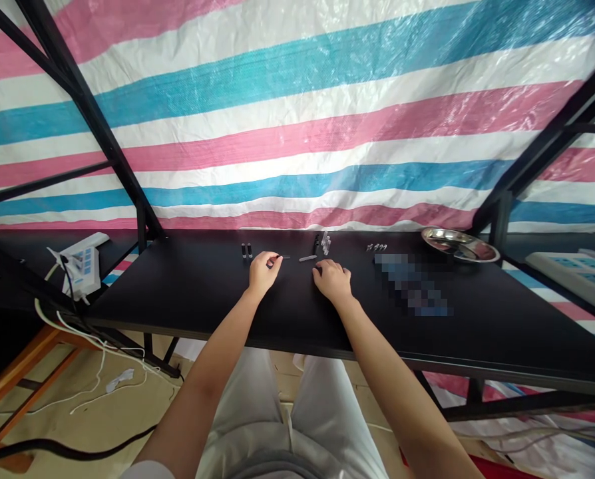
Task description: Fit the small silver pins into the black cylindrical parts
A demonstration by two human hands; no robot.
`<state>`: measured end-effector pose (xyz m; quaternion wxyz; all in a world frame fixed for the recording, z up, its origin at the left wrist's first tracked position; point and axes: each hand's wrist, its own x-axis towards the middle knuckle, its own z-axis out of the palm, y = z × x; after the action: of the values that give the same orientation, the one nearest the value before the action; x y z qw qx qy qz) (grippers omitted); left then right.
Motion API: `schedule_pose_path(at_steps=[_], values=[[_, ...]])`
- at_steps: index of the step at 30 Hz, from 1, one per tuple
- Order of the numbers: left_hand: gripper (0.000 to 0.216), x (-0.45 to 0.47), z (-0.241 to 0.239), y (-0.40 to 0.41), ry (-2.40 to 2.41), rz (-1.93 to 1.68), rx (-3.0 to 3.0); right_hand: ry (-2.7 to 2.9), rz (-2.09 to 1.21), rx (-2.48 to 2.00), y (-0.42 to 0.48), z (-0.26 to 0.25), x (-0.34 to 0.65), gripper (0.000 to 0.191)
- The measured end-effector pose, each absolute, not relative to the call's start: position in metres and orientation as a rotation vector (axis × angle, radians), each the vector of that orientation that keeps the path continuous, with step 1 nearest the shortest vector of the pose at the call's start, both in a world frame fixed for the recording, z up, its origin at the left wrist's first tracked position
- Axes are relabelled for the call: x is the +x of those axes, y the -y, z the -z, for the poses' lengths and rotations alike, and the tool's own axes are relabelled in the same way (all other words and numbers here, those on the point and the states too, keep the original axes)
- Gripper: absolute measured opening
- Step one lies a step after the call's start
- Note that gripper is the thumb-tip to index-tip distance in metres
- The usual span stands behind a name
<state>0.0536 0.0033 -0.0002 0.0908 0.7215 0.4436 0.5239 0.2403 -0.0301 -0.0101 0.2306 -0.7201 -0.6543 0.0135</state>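
Observation:
My left hand is closed in a pinch just above the black table, its fingertips on a thin dark stick-like piece that points right. My right hand rests on the tabletop with curled fingers; a small black piece shows between thumb and forefinger. Between the hands lies a slim translucent tube. Just beyond the right hand are several clear tubes and a row of small black pieces. Two short black cylinders stand left of my left hand.
Several small clear parts lie right of my right hand, near a blurred-out object. A round metal tray sits at the back right. Black frame posts flank the table; a white power strip is at left.

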Motion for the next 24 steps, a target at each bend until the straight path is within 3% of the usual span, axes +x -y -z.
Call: schedule_pose_path(at_steps=[6,24], values=[[0.009,0.053,0.000,-0.003,-1.338,-1.555,2.135,1.959,0.070,-1.760,0.021,0.013,0.231,0.039],[0.007,0.055,0.002,-0.001,-1.329,-1.380,2.162,1.914,-0.089,-1.775,0.015,0.034,0.239,0.041]])
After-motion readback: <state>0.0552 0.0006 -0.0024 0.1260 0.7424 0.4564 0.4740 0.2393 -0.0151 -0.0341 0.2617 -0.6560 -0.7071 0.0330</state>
